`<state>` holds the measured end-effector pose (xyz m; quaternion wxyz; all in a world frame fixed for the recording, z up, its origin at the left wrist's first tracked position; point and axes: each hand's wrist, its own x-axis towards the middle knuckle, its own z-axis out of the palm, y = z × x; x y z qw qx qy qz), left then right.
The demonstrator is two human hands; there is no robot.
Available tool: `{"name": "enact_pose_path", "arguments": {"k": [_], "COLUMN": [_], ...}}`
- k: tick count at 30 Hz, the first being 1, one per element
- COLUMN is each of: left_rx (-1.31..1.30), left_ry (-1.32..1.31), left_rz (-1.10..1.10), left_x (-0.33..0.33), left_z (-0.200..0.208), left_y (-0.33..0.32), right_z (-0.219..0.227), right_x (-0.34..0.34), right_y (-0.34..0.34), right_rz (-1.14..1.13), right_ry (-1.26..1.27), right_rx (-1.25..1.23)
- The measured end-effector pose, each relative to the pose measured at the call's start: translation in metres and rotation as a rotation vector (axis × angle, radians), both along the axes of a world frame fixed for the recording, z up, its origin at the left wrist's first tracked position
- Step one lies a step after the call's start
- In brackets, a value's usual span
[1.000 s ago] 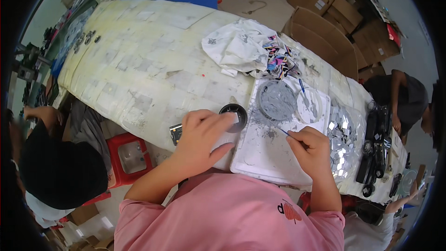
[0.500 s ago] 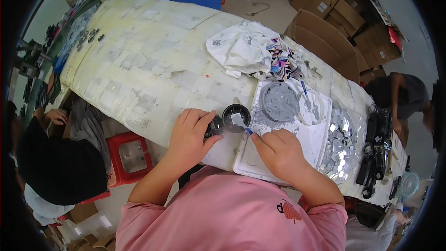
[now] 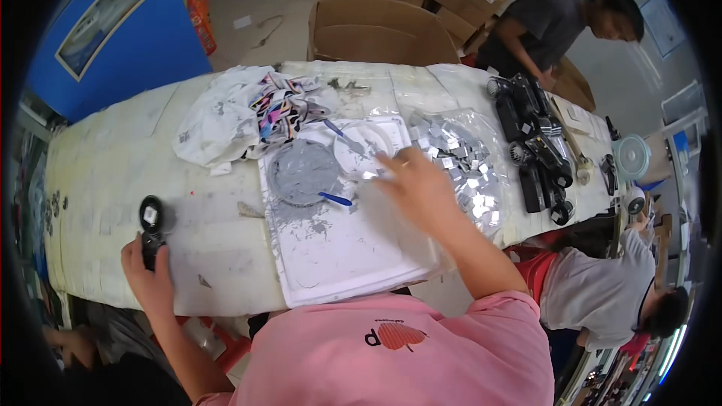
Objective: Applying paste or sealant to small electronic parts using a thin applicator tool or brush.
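My left hand [image 3: 152, 280] grips a black housing [image 3: 153, 243] with a cup-shaped round end. A pale square plate [image 3: 150, 215] lies inside that cup. My right hand [image 3: 423, 194], slightly smeared, hovers over the right side of a white tray [image 3: 316, 286] with its fingers apart, holding nothing I can see. Its fingertips are near a round white dish [image 3: 382, 135]. Left of that dish is a round tub of grey paste [image 3: 302, 173]. One blue-handled spatula [image 3: 336, 198] rests at the tub's near edge. Another blue-handled spatula [image 3: 342, 135] leans into the white dish.
Right of the tray lies a clear plastic bag [image 3: 462, 158] with several shiny square plates. Beyond it several black housings [image 3: 534, 150] are piled. A white patterned cloth [image 3: 226, 116] lies at the back. Co-workers sit at the far right and right; an open carton [image 3: 383, 30] stands behind the table.
The view has turned to the right. My right hand has let go of the blue-handled spatula and moved right across the tray. My left hand still holds the black housing.
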<state>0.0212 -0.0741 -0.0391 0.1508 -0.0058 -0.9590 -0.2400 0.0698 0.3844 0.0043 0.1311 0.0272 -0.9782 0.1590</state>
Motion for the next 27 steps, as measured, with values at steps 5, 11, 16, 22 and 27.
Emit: {"name": "enact_pose_path", "arguments": {"k": [5,11,16,22,27], "left_rx": [-0.109,-0.090,0.140,0.175,1.039], "left_ry": [0.232,0.299,0.074,0.334,-0.371], "left_rz": [0.056,0.037,-0.199,-0.168,-0.692], "left_x": [-0.005,0.007,-0.001,0.026,0.037], "left_z": [0.004,0.019,0.024,0.049,0.057], "left_y": [-0.005,0.030,-0.019,0.074,0.145], "right_z": [0.016,0.016,0.029,0.092,0.090], "right_x": [-0.002,0.042,0.058,0.060,0.051], "right_y": [0.148,0.228,0.249,0.175,0.073], "right_rz": [-0.502,-0.882,-0.862,-0.789,-0.051], "right_ry": [0.252,-0.029,-0.121,0.419,0.674], "right_rx": [0.440,0.701,0.626,0.294,-0.522]}}
